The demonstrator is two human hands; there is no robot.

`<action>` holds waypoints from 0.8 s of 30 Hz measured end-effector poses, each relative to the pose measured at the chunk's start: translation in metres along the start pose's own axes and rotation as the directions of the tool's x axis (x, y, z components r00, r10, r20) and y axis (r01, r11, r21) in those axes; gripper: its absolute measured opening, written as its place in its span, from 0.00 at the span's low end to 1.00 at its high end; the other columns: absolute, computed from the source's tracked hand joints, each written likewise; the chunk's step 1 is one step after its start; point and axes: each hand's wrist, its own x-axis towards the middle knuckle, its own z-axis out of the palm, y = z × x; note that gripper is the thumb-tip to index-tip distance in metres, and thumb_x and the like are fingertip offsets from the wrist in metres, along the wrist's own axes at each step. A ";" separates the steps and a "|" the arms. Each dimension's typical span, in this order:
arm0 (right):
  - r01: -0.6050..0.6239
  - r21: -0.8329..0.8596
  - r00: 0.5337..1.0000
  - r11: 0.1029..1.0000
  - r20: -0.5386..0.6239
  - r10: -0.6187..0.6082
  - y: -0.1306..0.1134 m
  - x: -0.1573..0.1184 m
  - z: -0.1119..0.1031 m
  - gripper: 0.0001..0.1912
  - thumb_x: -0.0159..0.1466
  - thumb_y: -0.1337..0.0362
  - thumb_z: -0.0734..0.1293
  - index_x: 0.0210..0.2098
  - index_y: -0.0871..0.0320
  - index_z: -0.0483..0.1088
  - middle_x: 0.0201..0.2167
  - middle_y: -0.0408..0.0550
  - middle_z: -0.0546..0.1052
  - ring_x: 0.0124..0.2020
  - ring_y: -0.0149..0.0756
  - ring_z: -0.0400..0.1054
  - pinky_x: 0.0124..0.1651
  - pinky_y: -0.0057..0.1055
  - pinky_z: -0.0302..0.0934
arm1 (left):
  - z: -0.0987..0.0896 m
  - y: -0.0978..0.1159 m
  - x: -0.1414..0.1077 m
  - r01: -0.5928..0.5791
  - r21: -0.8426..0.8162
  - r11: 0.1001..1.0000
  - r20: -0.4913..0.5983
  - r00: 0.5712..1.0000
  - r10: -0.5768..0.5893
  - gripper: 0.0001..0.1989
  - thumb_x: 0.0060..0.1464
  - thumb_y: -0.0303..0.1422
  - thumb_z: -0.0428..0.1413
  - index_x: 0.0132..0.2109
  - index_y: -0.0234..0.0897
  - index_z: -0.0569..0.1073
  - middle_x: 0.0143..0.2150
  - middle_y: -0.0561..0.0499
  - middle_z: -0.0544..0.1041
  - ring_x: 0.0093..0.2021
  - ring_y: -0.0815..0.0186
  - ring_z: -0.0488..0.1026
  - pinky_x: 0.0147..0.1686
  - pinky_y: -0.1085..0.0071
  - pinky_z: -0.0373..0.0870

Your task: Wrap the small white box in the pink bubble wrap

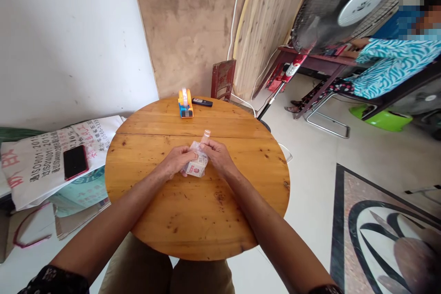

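Note:
A small white box with red print, wrapped in loose clear plastic, is held over the middle of the round wooden table. My left hand is closed around its left side, the thumb lying on top. At the box's upper right, my right hand is closed in a pinch on a short clear strip that looks like tape. The strip sticks up past the thumb; its lower end is hidden. Farther back on the table stands an orange and blue tape dispenser with a roll in it.
Beside the dispenser lies a dark remote-like object. A phone rests on white printed sacks to the left. A red wooden chair stands behind the table. At right are a standing fan and a seated person.

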 end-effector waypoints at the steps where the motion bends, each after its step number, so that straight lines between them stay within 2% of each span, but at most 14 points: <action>1: 0.007 0.005 1.000 1.000 0.005 -0.007 0.000 -0.002 -0.001 0.17 0.54 0.50 0.68 0.28 0.58 0.68 0.23 0.40 0.69 0.25 0.29 0.61 0.30 0.27 0.57 | 0.000 0.000 0.000 0.002 0.004 1.000 -0.006 1.000 -0.002 0.11 0.43 0.36 0.58 0.35 0.35 0.71 0.23 0.54 0.74 0.19 0.68 0.69 0.13 0.77 0.62; 3: 0.024 -0.001 0.999 1.000 0.043 -0.024 -0.003 -0.009 -0.004 0.17 0.56 0.49 0.68 0.30 0.58 0.70 0.26 0.41 0.71 0.27 0.30 0.64 0.33 0.28 0.59 | 0.000 -0.001 -0.002 0.000 0.006 1.000 -0.020 1.000 0.000 0.11 0.42 0.36 0.58 0.34 0.35 0.71 0.23 0.54 0.74 0.19 0.69 0.69 0.13 0.77 0.63; 5: 0.025 -0.010 0.992 1.000 0.120 -0.024 -0.009 -0.016 -0.009 0.19 0.56 0.49 0.70 0.37 0.58 0.72 0.33 0.44 0.75 0.33 0.33 0.68 0.39 0.29 0.62 | -0.001 -0.003 -0.003 -0.011 -0.009 1.000 -0.027 1.000 0.011 0.12 0.42 0.37 0.58 0.34 0.35 0.71 0.24 0.54 0.74 0.20 0.69 0.70 0.13 0.77 0.64; 9: 0.038 -0.086 0.952 0.996 0.305 -0.009 -0.013 -0.024 -0.015 0.33 0.51 0.55 0.76 0.53 0.57 0.67 0.46 0.49 0.75 0.43 0.38 0.70 0.46 0.33 0.66 | -0.004 -0.004 -0.002 -0.002 -0.082 0.997 -0.009 1.000 0.001 0.15 0.42 0.39 0.58 0.36 0.34 0.72 0.23 0.53 0.73 0.20 0.68 0.68 0.13 0.75 0.65; 11: 0.099 -0.151 0.951 0.984 0.305 -0.048 -0.010 -0.024 -0.015 0.38 0.50 0.58 0.77 0.57 0.57 0.64 0.50 0.50 0.74 0.45 0.38 0.70 0.46 0.34 0.67 | -0.007 -0.004 -0.002 0.009 -0.101 0.995 0.011 1.000 -0.008 0.17 0.43 0.42 0.59 0.37 0.34 0.72 0.23 0.53 0.73 0.20 0.68 0.68 0.14 0.75 0.65; 13: 0.124 -0.172 0.962 0.977 0.264 -0.075 -0.006 -0.022 -0.014 0.40 0.51 0.58 0.76 0.59 0.56 0.62 0.50 0.51 0.74 0.44 0.38 0.71 0.45 0.34 0.67 | -0.010 -0.004 -0.003 -0.001 -0.098 0.995 0.050 0.999 0.006 0.19 0.45 0.46 0.58 0.37 0.33 0.72 0.23 0.53 0.72 0.20 0.68 0.68 0.15 0.74 0.65; 16: 0.046 -0.072 0.972 0.996 0.234 -0.028 -0.004 -0.020 -0.015 0.40 0.50 0.58 0.76 0.60 0.55 0.61 0.47 0.49 0.76 0.44 0.39 0.73 0.46 0.35 0.69 | -0.016 -0.005 -0.005 -0.083 -0.067 0.994 0.139 0.986 0.092 0.25 0.48 0.51 0.58 0.40 0.31 0.74 0.27 0.50 0.74 0.25 0.67 0.70 0.19 0.74 0.66; 19: -0.038 0.047 0.973 0.998 0.227 0.026 -0.005 -0.018 -0.018 0.40 0.49 0.59 0.77 0.59 0.54 0.62 0.47 0.49 0.77 0.46 0.41 0.74 0.50 0.38 0.68 | -0.018 -0.006 -0.007 -0.182 -0.135 0.974 0.213 0.955 0.208 0.26 0.46 0.47 0.64 0.47 0.32 0.75 0.39 0.45 0.78 0.36 0.64 0.75 0.33 0.72 0.70; 21: -0.061 0.065 0.971 0.996 0.235 0.044 -0.005 -0.018 -0.020 0.41 0.49 0.58 0.77 0.59 0.54 0.62 0.48 0.50 0.78 0.47 0.42 0.74 0.51 0.40 0.68 | -0.015 -0.007 -0.008 -0.164 -0.252 0.954 0.267 0.935 0.232 0.29 0.44 0.44 0.67 0.51 0.33 0.75 0.45 0.44 0.79 0.42 0.62 0.75 0.41 0.70 0.70; 24: -0.060 0.016 0.972 0.998 0.230 0.055 -0.003 -0.019 -0.020 0.43 0.49 0.56 0.77 0.61 0.55 0.60 0.49 0.53 0.78 0.46 0.43 0.75 0.50 0.42 0.69 | -0.009 -0.007 -0.009 -0.066 -0.382 0.922 0.301 0.934 0.191 0.30 0.42 0.40 0.69 0.52 0.33 0.75 0.47 0.43 0.79 0.42 0.62 0.76 0.43 0.68 0.69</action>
